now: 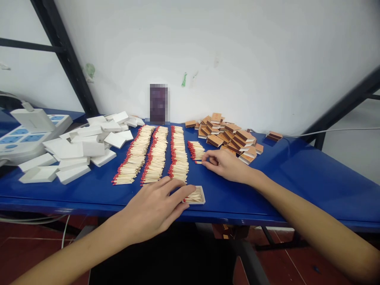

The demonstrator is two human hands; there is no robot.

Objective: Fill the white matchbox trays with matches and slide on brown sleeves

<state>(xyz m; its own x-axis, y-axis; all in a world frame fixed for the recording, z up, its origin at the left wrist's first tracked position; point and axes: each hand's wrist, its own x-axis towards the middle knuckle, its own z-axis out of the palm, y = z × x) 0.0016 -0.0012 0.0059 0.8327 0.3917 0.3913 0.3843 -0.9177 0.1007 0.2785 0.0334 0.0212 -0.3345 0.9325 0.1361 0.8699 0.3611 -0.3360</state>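
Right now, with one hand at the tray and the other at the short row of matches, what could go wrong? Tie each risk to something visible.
1. The white tray sits near the front edge of the blue table; a nudge from the left hand could tip its matches off.
2. The right hand is at the near end of the short match row, and a brush might scatter those loose sticks.

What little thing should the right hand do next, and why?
Maybe the right hand should slide the loose match toward the small white tray: that match lies right at the hand, and the left hand holds the tray, which has matches inside.
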